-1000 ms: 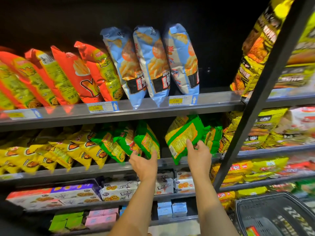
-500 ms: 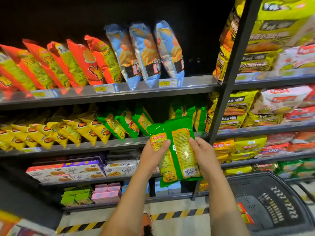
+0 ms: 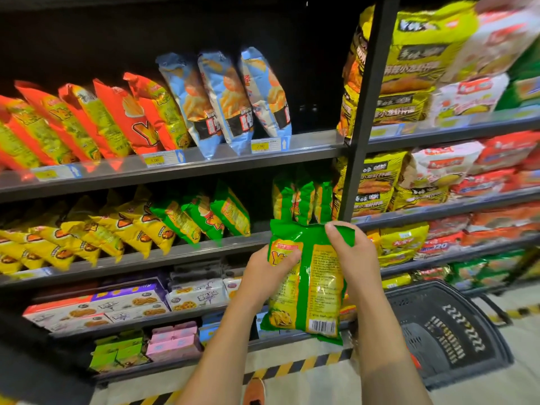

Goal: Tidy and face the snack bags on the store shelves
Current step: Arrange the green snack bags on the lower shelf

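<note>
Head view: both hands grip a green snack bag off-shelf.

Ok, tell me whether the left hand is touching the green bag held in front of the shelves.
Touching. The head view shows the left hand gripping the green bag at its left edge, thumb lying over the printed face.

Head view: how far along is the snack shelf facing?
Looks done: the three blue bags line the top shelf edge. In hand: left hand and right hand grip a green bag off the shelf, barcode side toward the camera. Left: reshelving it, probably in the middle-shelf gap, and straightening the slumped yellow bags and orange bags.
</note>
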`<state>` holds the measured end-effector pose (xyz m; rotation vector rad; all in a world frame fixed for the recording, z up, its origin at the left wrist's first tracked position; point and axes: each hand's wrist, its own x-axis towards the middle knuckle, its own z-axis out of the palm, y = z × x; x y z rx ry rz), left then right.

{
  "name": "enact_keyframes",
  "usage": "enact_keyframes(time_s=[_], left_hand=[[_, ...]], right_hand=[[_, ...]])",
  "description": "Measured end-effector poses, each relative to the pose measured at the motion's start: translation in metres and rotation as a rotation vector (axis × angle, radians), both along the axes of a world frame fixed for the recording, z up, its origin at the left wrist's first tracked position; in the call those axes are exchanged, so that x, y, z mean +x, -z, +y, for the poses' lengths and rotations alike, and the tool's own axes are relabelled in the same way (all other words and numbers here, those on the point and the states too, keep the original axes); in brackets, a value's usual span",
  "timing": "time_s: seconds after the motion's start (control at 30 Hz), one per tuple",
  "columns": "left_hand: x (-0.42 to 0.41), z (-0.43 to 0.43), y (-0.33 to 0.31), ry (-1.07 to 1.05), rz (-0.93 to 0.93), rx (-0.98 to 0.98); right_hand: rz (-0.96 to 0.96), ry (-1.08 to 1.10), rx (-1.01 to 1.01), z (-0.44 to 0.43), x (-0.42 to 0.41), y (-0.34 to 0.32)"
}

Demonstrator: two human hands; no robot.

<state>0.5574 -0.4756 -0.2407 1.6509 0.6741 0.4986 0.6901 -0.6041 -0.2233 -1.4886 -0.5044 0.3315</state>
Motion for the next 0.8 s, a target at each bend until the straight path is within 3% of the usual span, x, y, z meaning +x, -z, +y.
enact_keyframes(time_s=[0.17,0.4,0.6,0.7,0.8], left_hand=[[0.012,-0.008,-0.021,-0.017,-0.153,-0.194],[0.031,-0.016,-0.03,-0.153,-0.177,-0.158],[0.043,-0.031,-0.026,-0.04,-0.185,-0.252],[0.048,-0.04,-0.014,0.064,-0.072,-0.248],[0.06,-0.051,0.0,0.033,-0.047,-0.233]], right_hand=[[-0.115,0.016,-0.048,-0.011,0.005,-0.002],[-0.126,-0.011,-0.044,-0.028,0.012,0.004],[0.015,0.038,0.022,-0.041,0.024,0.007],[0.159,0.088,0.09,-0.049,0.033,0.01],[0.207,0.079,0.076,-0.061,0.044,0.013]])
